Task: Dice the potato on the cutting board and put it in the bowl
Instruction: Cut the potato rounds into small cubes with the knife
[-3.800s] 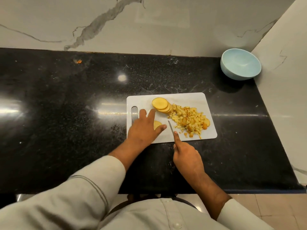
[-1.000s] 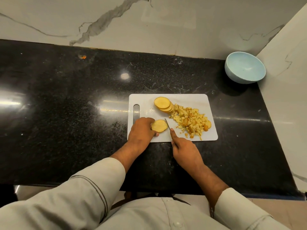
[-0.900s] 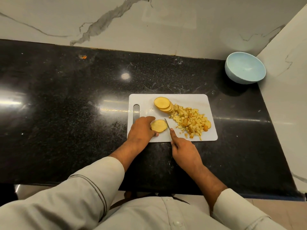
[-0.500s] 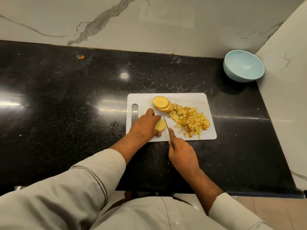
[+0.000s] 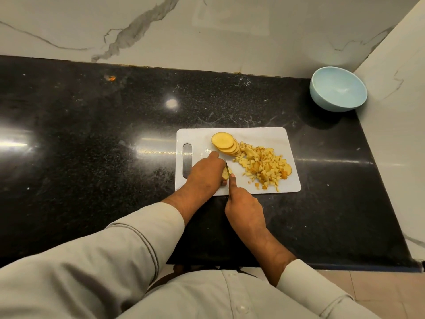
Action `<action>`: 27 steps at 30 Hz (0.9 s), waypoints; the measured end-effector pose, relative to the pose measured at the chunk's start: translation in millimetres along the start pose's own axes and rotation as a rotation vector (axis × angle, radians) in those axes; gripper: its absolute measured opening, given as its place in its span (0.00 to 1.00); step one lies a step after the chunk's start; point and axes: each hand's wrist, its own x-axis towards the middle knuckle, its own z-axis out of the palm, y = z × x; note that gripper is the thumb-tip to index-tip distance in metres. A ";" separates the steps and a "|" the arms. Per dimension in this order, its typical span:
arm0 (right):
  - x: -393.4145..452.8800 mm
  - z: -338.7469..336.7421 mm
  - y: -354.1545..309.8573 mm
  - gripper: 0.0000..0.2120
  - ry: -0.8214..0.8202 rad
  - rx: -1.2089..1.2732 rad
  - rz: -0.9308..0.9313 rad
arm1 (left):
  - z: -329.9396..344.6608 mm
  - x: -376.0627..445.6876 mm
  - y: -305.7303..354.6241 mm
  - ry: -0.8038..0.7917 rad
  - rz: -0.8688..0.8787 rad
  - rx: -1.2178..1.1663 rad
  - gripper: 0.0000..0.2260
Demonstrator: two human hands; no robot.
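Mid-dicing: left grip (image 5: 205,172) pinning potato slice (image 5: 225,174), right grip (image 5: 243,209) clasping knife (image 5: 227,169); next, cut down just beside fingers.

White cutting board (image 5: 264,134); yellow potato slices (image 5: 224,142); pale blue bowl (image 5: 338,90); black speckled counter (image 5: 92,134); grey-veined white wall (image 5: 207,31).

My black speckled counter (image 5: 92,139) runs back to a white marble wall (image 5: 207,31); a small orange scrap (image 5: 112,77) lies near its far edge.
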 end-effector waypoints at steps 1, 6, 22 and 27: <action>2.3 0.3 -1.5 0.30 -0.003 -0.008 0.001 | -0.9 0.2 2.0 0.001 0.002 0.023 0.14; 15.2 -0.3 -8.1 0.33 -0.028 -0.055 -0.019 | -1.8 -1.2 6.4 0.035 0.017 0.112 0.08; -43.6 -3.2 13.0 0.31 0.112 -0.050 -0.035 | -3.1 -2.1 -15.0 -0.046 -0.022 -0.091 0.29; -11.2 -4.3 -0.1 0.30 0.086 -0.092 -0.047 | -0.5 -7.1 -13.4 0.001 0.001 -0.019 0.15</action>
